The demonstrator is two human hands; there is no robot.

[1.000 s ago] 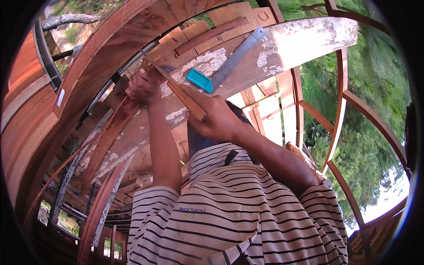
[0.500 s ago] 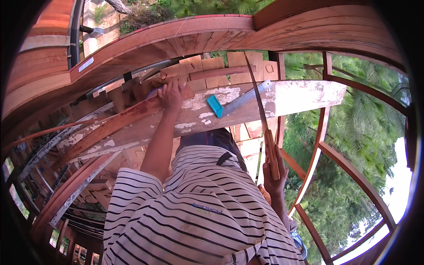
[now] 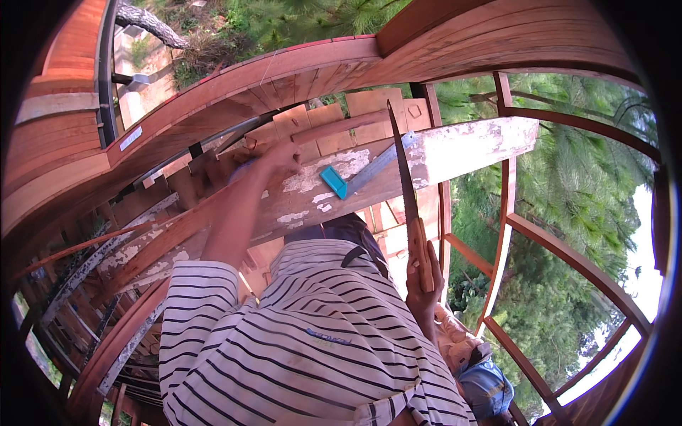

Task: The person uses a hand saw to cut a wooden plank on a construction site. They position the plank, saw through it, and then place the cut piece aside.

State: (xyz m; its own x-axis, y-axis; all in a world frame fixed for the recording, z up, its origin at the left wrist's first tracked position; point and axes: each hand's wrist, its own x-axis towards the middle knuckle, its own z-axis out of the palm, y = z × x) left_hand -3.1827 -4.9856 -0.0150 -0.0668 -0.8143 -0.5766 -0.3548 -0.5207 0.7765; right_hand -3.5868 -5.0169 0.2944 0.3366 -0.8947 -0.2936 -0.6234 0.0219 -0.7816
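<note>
My right hand (image 3: 423, 282) is closed round the wooden handle (image 3: 420, 248) of a handsaw (image 3: 402, 167), its long dark blade pointing up and away from me. At the near end of a reddish wooden strip (image 3: 153, 248), the curled fingers of my left hand (image 3: 284, 156) grip the wood, slightly blurred. My forearm hides part of that strip. Beneath it lies a wide plank (image 3: 476, 149) with peeling white paint. A try square with a turquoise stock (image 3: 332, 182) and a metal blade (image 3: 373, 167) rests on the plank, right of my left hand.
A curved timber wall (image 3: 298, 67) runs along the far side. Short boards (image 3: 369, 106) and a thin reddish batten (image 3: 341, 128) lie behind the plank. Wooden frame bars (image 3: 508, 188) stand at the right, with greenery outside. A blue bag (image 3: 486, 387) is at the lower right.
The view has shifted, so most of the scene sits slightly lower and further left. My left hand has moved a little right along the strip, its fingers more curled. My right hand keeps the saw raised.
</note>
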